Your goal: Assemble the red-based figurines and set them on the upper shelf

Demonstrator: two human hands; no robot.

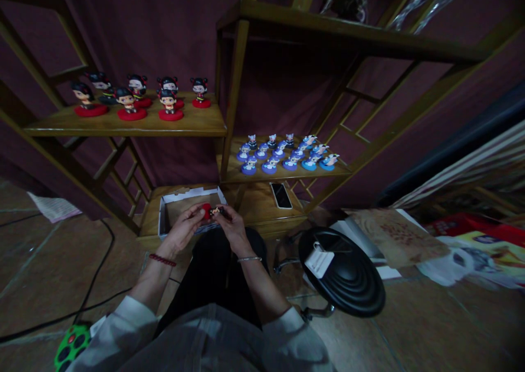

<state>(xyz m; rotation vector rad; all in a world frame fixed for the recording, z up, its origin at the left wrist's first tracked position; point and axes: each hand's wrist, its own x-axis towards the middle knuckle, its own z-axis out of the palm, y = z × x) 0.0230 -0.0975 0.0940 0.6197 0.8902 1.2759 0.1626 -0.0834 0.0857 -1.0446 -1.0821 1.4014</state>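
Observation:
Between my hands lies a small figurine (215,212) with a round red base (206,211), tipped on its side. My left hand (189,221) pinches the red base, while my right hand (230,227) has its fingers closed on the dark-haired figure end. Both are held over the front of an open, shallow white cardboard box (162,213) on the lowest shelf. On the upper left shelf stand several similar dark-haired figurines on red bases, one of them (168,106) near the front edge.
Several blue and purple figurines (270,164) stand on the middle right shelf. Below them a phone (281,196) lies on the lowest shelf (250,208). A black round stool (348,273) with a white device (320,260) is at right. Cables (98,273) cross the floor at left.

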